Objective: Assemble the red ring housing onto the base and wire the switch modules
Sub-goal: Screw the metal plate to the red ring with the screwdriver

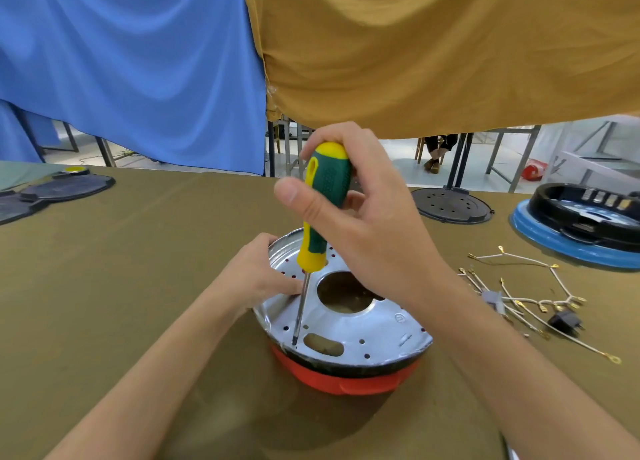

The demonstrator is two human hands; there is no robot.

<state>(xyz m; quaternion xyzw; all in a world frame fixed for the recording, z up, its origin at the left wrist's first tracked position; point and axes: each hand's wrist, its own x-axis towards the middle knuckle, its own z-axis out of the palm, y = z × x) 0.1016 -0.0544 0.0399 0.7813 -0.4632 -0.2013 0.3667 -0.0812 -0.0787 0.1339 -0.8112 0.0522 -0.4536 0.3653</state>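
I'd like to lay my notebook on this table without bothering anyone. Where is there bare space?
The widest bare stretch of brown table lies left of the metal plate, below the dark lids at the far left edge. Another bare patch sits behind the hands, before the perforated black disc. The right side is crowded: loose wires and the blue-rimmed housing.

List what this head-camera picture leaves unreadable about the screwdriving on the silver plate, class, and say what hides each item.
- Screw head, head view: too small under the screwdriver tip; no screw can be made out.
- Left hand fingertips: hidden behind the shaft and the silver plate rim.
- Red ring housing: mostly covered by the plate.
- Right hand palm: faces away.
- Stamped mark on the plate: too small to read.
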